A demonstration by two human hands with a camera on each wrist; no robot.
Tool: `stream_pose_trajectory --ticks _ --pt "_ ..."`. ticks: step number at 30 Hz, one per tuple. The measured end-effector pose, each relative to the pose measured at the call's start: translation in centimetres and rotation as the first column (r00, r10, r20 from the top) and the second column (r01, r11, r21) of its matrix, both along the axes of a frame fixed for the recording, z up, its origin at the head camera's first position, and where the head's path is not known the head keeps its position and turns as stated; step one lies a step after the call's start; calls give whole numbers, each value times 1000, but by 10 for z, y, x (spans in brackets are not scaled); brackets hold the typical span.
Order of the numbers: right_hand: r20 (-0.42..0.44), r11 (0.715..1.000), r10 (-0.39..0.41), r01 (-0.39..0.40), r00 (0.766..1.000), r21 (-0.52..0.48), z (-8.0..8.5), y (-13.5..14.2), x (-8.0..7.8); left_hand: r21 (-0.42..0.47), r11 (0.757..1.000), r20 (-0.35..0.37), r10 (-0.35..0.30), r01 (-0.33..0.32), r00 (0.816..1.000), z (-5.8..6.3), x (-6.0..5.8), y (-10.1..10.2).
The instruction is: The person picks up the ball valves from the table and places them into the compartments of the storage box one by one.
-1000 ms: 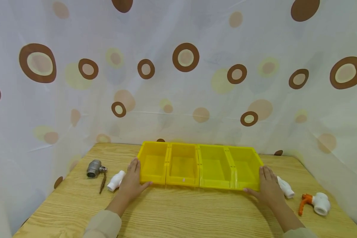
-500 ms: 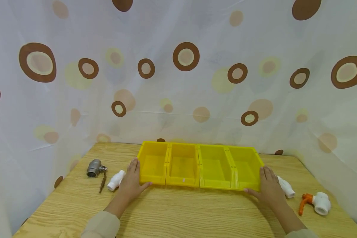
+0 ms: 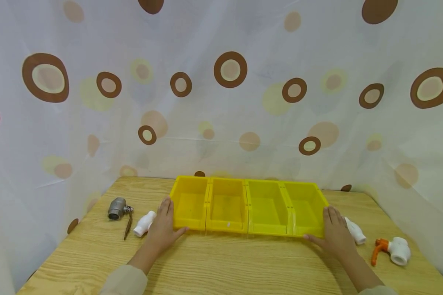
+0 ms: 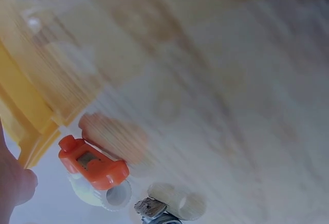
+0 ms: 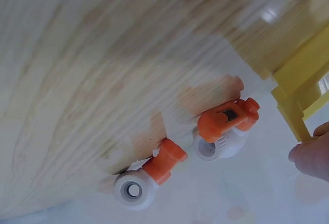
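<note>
Several yellow plastic bins (image 3: pixel 247 207) stand side by side in a row on the wooden table, their insides bare. My left hand (image 3: pixel 161 229) lies along the left end of the row, fingers straight against the side wall and thumb out at the front edge. At the opposite end my right hand (image 3: pixel 336 235) presses the right side wall in the same way, thumb (image 5: pixel 311 154) at the front corner. Just outside the left hand is a white plastic ball valve (image 3: pixel 144 224), its orange handle (image 4: pixel 95 165) showing in the left wrist view. A similar white valve (image 3: pixel 355 232) lies partly hidden beside the right hand.
Farther left lies a grey metal ball valve (image 3: pixel 117 209) with a brownish lever (image 3: pixel 128 226). Another white valve (image 3: pixel 399 251) with an orange handle (image 3: pixel 378 250) sits to the far right. A dotted curtain (image 3: pixel 229 123) hangs behind the wooden table (image 3: pixel 243 266).
</note>
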State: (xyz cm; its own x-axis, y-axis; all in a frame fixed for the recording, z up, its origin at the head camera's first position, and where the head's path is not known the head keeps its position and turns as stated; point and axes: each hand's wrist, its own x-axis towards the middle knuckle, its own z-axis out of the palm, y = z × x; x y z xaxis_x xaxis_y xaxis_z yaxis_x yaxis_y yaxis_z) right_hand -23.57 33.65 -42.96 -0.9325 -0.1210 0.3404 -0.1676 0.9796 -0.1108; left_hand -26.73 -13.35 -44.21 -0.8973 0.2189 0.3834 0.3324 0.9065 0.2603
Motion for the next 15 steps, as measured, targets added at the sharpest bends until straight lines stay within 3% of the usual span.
stream_pose_trajectory --ticks 15 --pt "12 1000 1 -1 1000 -20 0 0 1 -31 999 19 13 -12 1000 3 3 1"
